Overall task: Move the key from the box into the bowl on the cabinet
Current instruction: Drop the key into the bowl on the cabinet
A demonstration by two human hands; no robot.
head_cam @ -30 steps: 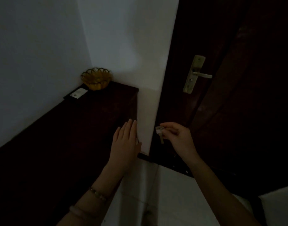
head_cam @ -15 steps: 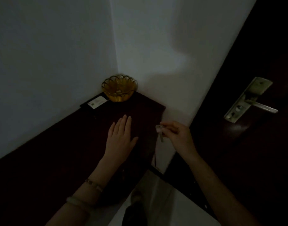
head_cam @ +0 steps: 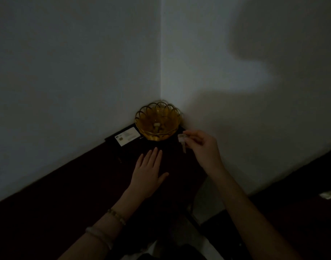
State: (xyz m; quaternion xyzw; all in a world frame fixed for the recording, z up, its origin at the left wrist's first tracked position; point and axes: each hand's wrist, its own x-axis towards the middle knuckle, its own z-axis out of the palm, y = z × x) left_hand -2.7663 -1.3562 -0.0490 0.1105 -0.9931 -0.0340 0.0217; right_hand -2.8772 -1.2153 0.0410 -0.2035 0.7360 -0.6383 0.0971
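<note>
A yellow scalloped bowl (head_cam: 158,121) stands in the wall corner at the far end of a dark wooden cabinet (head_cam: 70,199); some small objects lie in its bottom. My right hand (head_cam: 203,148) pinches a pale key (head_cam: 182,141) by its head, blade hanging down, just right of the bowl and slightly below its rim. My left hand (head_cam: 148,173) lies flat on the cabinet top, fingers together and thumb apart, a short way in front of the bowl. The box is not in view.
A white card (head_cam: 126,139) lies on a dark flat object left of the bowl, against the wall. Two white walls meet behind the bowl. A dark door (head_cam: 301,199) fills the lower right. The room is dim.
My right hand has carried the key up and forward from beyond the cabinet's end to beside the bowl. The view has swung left, so the door handle has left the frame. My left hand stays flat.
</note>
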